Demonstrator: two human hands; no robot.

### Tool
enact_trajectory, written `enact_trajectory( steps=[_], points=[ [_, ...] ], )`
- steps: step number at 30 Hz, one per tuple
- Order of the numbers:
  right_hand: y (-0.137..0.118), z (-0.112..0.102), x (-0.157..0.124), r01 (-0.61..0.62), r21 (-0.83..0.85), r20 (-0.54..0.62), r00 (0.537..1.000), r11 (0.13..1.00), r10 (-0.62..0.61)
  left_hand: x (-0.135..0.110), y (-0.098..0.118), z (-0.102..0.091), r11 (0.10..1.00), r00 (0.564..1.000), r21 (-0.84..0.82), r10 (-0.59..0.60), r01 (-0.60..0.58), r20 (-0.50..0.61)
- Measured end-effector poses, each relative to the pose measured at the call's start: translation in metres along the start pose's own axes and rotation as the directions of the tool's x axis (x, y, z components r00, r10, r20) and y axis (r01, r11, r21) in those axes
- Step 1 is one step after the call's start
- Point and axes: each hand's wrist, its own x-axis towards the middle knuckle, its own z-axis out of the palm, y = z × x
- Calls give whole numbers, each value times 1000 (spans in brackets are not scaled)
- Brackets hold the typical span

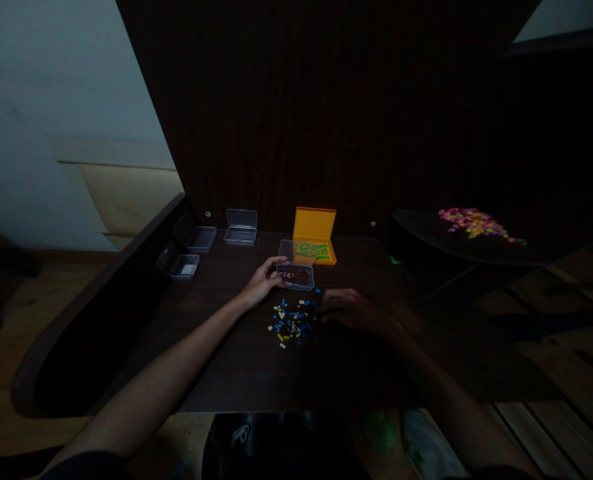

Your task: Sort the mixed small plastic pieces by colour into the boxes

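Observation:
My left hand point(266, 279) grips the left side of a clear plastic box point(301, 287), thumb in front and fingers behind. The box's lid stands up, and small dark red pieces point(292, 275) lie inside. Just in front of it, small blue, yellow and whitish building bricks point(294, 322) are scattered on the dark table. My right hand point(347, 308) is at the right edge of this pile, fingers bent together and pointing left. It is in shadow, so whatever is between its fingertips is too dark to make out. A blue brick point(317, 291) lies close to its fingers.
Behind the clear box stands an opened orange box point(315, 223) with green pieces in it. Several clear boxes, one of them here point(240, 235), stand at the back left. Pink and yellow pieces point(474, 222) are heaped on a dark ledge at right. A raised side panel point(101, 320) borders the left.

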Motion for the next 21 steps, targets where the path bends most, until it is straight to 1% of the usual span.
enact_trajectory(
  steps=[6,12,19,21],
  points=[
    [-1,0,0,3,50,-30,1000,999,-1,-1,-1,-1,1000,1000,-1,4,-4,12],
    [1,-1,-1,-69,-19,-52,996,997,68,0,-2,-2,1000,1000,-6,6,-5,20],
    [1,-3,-2,-39,-7,-83,996,999,38,-1,0,-1,1000,1000,25,3,-3,9],
    [1,-3,-3,-35,-3,-72,997,999,34,-1,1,-1,1000,1000,19,2,-2,11]
  ],
)
